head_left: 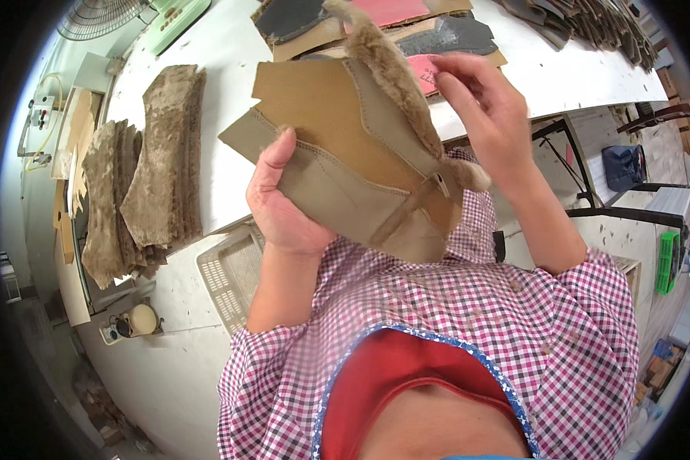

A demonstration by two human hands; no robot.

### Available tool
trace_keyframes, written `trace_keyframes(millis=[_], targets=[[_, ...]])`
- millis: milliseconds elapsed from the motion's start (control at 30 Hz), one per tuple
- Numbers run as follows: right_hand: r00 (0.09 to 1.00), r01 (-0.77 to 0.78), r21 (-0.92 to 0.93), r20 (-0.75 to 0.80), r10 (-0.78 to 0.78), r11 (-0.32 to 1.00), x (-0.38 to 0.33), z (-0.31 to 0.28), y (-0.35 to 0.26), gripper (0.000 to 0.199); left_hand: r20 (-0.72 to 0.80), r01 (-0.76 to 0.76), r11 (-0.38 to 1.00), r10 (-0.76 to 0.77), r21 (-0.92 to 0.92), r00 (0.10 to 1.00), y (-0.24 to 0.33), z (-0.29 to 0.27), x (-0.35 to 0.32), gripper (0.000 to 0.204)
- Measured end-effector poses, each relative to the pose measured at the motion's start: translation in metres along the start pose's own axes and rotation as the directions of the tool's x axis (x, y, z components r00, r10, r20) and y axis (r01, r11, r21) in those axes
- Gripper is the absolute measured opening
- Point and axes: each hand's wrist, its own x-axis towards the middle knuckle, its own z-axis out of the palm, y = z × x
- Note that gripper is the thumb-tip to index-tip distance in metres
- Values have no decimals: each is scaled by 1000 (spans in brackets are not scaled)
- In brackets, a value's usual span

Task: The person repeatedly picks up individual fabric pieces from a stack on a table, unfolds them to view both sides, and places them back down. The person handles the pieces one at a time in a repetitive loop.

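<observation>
A brown and taupe stitched boot upper (337,172) with fluffy fur lining along its edge is held up in front of my chest. My left hand (284,203) grips its left side, thumb on the outer face and the other fingers hidden behind it. To the right of the upper's fur strip (395,77), my right hand (487,115) is raised with thumb and fingertips closed together. Whatever they may pinch is too small to make out. Just beyond those fingertips shows a pink patch (420,70) with handwriting.
Fur-faced pieces stand in a stack (163,153) at the left of the white table (226,84). Dark and pink pattern boards (445,38) lie at the back. Another pile of pieces (583,27) sits far right. A plastic crate (230,276) is below the table edge.
</observation>
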Motion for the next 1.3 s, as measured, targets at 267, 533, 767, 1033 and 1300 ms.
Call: trace_keyframes(millis=[267,533,767,1033,1300], targets=[[952,298,-205,136,-274,932,-27,2,-35,25,37,-16,1000,16,-1,999,1,5,-1,37],[946,119,-35,307,-103,992,-28,-9,-37,21,177,14,1000,-13,-5,984,-1,1,-2,37],[964,77,-73,261,-55,994,-41,-9,-37,15,156,-132,949,90,287,984,-8,-1,-2,36],[955,291,-224,127,-268,930,-36,4,-20,21,41,-132,893,127,429,991,-16,4,-3,36],[965,97,-72,250,-76,993,-34,-6,-34,16,87,-95,887,62,452,994,-21,4,-6,38]])
